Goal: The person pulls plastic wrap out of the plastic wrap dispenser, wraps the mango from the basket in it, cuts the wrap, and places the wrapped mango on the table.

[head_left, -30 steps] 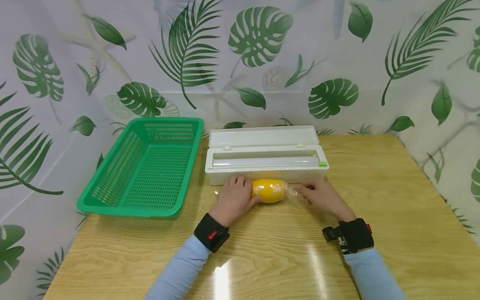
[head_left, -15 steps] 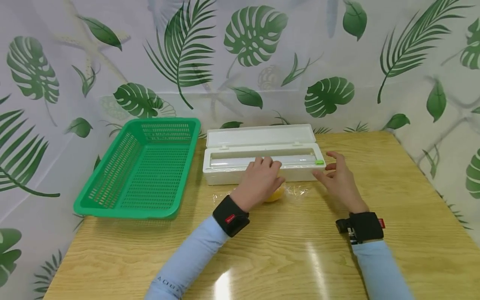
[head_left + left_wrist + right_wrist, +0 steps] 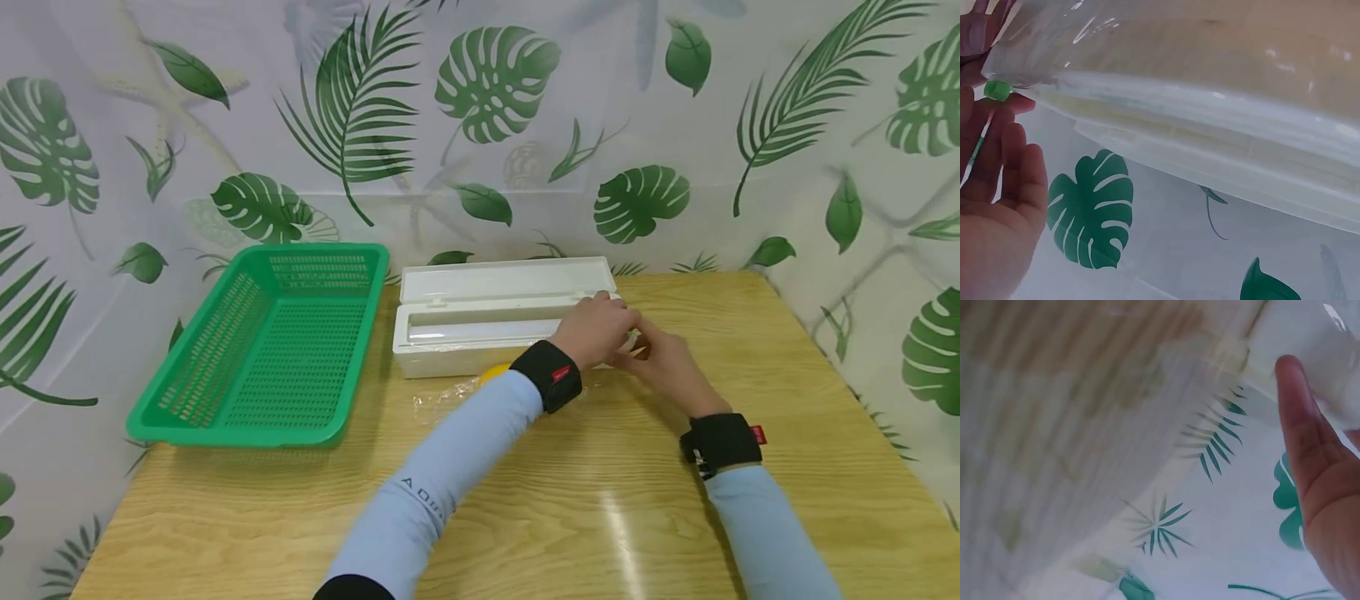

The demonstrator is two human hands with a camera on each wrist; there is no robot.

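Observation:
A long white cling film dispenser (image 3: 442, 360) stands on the table with its lid raised and a film roll (image 3: 480, 331) inside. My left hand (image 3: 596, 327) reaches across to its right end, fingers pinching the small green slide cutter (image 3: 997, 90). My right hand (image 3: 667, 367) holds that same end of the box, the thumb (image 3: 1297, 394) lying along its wall. Film stretches over the front of the box. In front of it lies a yellow rounded object (image 3: 493, 372), mostly hidden by my left forearm, with clear film (image 3: 438, 402) spread beside it.
A green plastic basket (image 3: 348, 367) stands at the left of the wooden table (image 3: 585, 500). A leaf-patterned cloth (image 3: 517, 217) hangs right behind the dispenser.
My left hand has left the yellow object and moved right to the slide cutter. The right hand has let go of the twisted film end and taken hold of the dispenser's right end.

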